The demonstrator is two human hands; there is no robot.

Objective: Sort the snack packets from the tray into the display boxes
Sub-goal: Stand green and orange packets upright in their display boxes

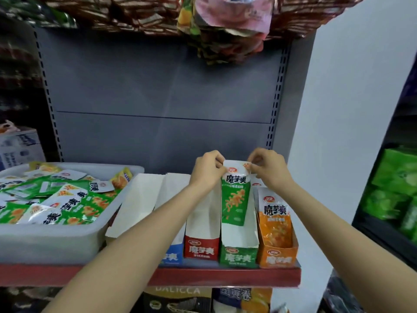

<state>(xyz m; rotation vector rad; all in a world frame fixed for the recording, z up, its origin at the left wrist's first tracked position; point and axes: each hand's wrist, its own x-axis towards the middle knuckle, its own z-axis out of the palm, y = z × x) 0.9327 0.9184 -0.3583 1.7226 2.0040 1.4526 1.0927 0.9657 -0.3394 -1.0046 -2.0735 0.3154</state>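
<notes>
Green packet going into the green box, early in the sort.

Head view: left hand and right hand pinch the top corners of a green-and-white foil snack packet, upright over the green-fronted cardboard display box; the orange box holds orange packets, the white plastic tray remains heaped.

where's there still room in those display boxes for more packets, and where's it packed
The red box between the blue box and the green box looks bare inside. The green box is roomy in front of the green packet, which both hands hold at its top. The orange box already holds packets. The tray is crowded.
</notes>
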